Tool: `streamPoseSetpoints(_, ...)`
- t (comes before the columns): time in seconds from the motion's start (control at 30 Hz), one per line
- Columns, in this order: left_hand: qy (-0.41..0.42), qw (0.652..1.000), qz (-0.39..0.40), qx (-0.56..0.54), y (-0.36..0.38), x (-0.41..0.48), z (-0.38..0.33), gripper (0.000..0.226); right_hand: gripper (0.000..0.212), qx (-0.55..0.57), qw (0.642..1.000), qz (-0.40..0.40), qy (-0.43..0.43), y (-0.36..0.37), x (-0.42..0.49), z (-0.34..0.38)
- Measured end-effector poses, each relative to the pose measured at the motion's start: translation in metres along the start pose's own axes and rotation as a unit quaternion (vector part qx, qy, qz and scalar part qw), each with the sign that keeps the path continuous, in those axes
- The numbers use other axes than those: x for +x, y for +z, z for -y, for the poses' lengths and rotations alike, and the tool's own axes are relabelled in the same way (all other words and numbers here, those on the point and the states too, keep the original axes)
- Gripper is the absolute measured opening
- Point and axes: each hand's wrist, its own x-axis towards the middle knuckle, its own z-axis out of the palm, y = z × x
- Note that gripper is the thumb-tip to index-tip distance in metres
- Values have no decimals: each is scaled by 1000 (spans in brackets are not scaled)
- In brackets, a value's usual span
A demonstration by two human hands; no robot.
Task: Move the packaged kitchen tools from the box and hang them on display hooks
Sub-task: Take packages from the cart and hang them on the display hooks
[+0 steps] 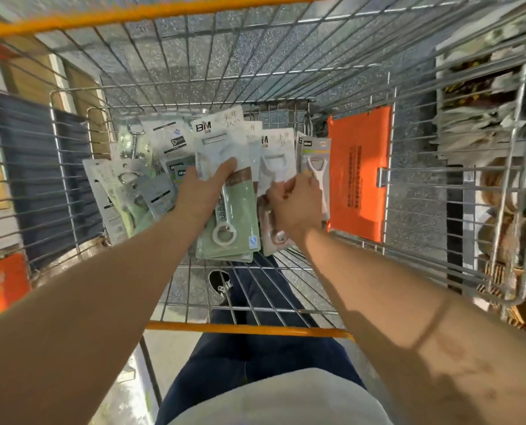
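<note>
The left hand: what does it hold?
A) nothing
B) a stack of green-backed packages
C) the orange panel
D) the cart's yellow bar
B: the left hand grips a stack of green-backed packages, thumb on top; the right hand pinches a white peeler package.

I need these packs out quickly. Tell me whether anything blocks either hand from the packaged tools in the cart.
Nothing visible does. The left hand grips the green pack, the right hand pinches the white peeler pack, and the wire cart is open above them. No display hooks are in view, so that path cannot be judged.
</note>
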Motion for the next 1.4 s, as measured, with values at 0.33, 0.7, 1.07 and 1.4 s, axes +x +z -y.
streamPoseSetpoints(0.33,28,999,-30,-22,-36,-40,-11,125,43,263,963,38,44,-27,-43,70)
streamPoseSetpoints(0.7,171,971,-100,-135,-118,-153,-19,87,25,298,950,48,-78,-61,-152,159)
streamPoseSetpoints(1.07,311,884,-272,-220,-241,-328,-14,74,31,301,900,117,-293,-80,-324,268)
streamPoseSetpoints(1.4,354,757,-454,-309,-351,-467,20,64,47,277,830,208,-438,-80,-506,353)
